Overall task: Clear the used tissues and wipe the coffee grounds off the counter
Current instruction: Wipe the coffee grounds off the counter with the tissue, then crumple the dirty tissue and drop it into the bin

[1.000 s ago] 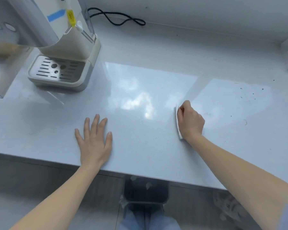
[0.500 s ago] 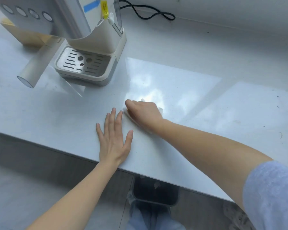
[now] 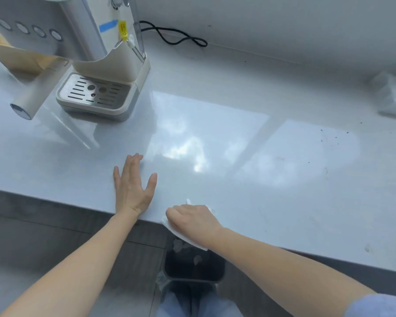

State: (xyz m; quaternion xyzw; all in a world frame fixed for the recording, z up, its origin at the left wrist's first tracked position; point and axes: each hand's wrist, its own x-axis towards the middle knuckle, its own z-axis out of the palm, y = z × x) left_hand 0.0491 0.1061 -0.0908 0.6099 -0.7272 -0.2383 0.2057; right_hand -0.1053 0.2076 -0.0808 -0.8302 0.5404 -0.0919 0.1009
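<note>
At the far left a tan paper sheet [image 3: 12, 54] lies behind a white coffee machine [image 3: 82, 33], whose slotted metal drip tray [image 3: 96, 93] sits on the pale glossy counter [image 3: 249, 202]. A pale handle [image 3: 32, 97] juts forward and left from the machine. A black cable [image 3: 174, 37] loops along the back wall just right of the machine.

The left hand [image 3: 133, 186] lies palm-down on the counter near its front edge, fingers straight and close together, thumb spread out to the right.

Just to its right, the right hand [image 3: 192, 218] rests knuckles-up on a white tissue [image 3: 192, 241], pressing it onto the counter's front edge. Its fingers bend over the sheet; whether they pinch it underneath cannot be told. The tissue is thin, flat and plain white. A small corner pokes up behind the hand, and its near part hangs off the edge as a smooth flap.

Below the flap, on the floor, stands a dark bin [image 3: 215, 271] with white scraps inside.

Farther right, the coffee grounds [image 3: 329, 138] show as tiny dark specks, thinly scattered over the counter, well apart from the tissue. At the far right rests a blurred, crumpled white bundle [image 3: 391, 97].
</note>
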